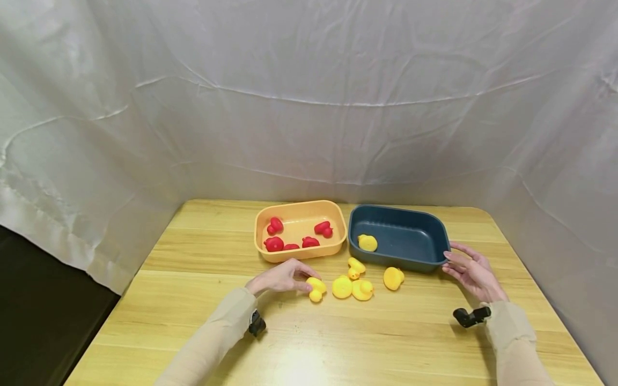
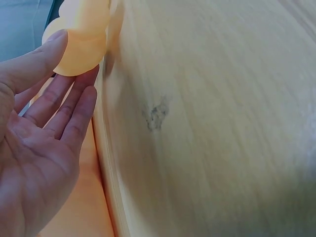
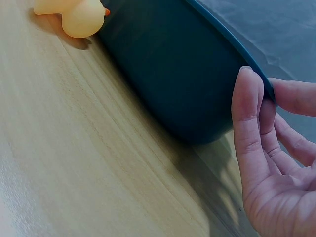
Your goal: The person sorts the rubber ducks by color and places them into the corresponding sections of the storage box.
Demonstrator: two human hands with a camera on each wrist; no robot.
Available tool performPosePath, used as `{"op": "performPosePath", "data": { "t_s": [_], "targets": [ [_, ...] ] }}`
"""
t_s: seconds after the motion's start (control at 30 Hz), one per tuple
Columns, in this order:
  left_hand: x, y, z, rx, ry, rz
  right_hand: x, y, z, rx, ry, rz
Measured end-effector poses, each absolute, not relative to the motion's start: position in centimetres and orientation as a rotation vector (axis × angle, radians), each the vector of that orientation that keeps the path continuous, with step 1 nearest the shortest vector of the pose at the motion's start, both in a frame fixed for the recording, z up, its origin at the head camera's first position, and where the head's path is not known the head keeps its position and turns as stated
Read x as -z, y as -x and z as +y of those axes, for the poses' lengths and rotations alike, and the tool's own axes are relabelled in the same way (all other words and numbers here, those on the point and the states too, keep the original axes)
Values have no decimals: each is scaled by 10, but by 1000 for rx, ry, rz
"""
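Your left hand [image 1: 282, 277] pinches a yellow rubber duck [image 1: 316, 285] between thumb and fingertips; you can't tell whether it has cleared the wooden tabletop [image 1: 203, 321]. Your right hand [image 1: 473, 273] grips the rim of the navy plastic tray [image 1: 410, 236] at its four-o'clock corner, thumb on your side. Take the held duck as the clock's centre, twelve pointing away from you: four loose yellow ducks [image 1: 394, 278] lie between two and three, the navy tray at two, one yellow duck [image 1: 368, 243] inside near its own eight o'clock. At eleven sits the orange tray [image 1: 309, 253], with red ducks [image 1: 324, 228] in it. Beyond, at twelve, hangs the grey curtain [image 1: 309, 134]. You seem to be at the pick-up step; the next move calls for a secure pinch and a clean lift past the neighbouring ducks, the tray held steady.
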State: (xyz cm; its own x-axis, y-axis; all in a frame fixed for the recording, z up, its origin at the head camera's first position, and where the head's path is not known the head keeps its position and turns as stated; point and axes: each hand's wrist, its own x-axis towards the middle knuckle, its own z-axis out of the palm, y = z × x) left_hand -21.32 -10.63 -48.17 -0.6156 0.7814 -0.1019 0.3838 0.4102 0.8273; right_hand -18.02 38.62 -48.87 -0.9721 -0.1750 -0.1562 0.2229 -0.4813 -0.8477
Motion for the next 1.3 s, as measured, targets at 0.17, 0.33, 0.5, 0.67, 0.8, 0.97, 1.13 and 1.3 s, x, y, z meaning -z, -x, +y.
{"op": "performPosePath", "data": {
  "t_s": [0.17, 0.33, 0.5, 0.67, 0.8, 0.97, 1.13, 1.3],
  "targets": [
    [480, 212, -106, -1138, -978, 2221, 489, 181, 386, 2522, -68, 1463],
    [478, 212, -104, -1192, -963, 2253, 489, 180, 386, 2517, -74, 1466],
    [474, 212, -104, -1236, -955, 2286, 489, 180, 386, 2520, -76, 1445],
    [469, 211, -103, -1294, -887, 2292, 489, 179, 386, 2524, -74, 1433],
    [467, 212, -102, -1379, -865, 2267, 488, 179, 386, 2525, -80, 1436],
    [464, 212, -100, -1498, -835, 2225, 488, 181, 385, 2528, -77, 1444],
    [459, 210, -98, -1534, -771, 2241, 488, 181, 385, 2529, -69, 1446],
    [454, 208, -94, -1566, -714, 2273, 488, 181, 385, 2533, -63, 1440]
  ]
}}
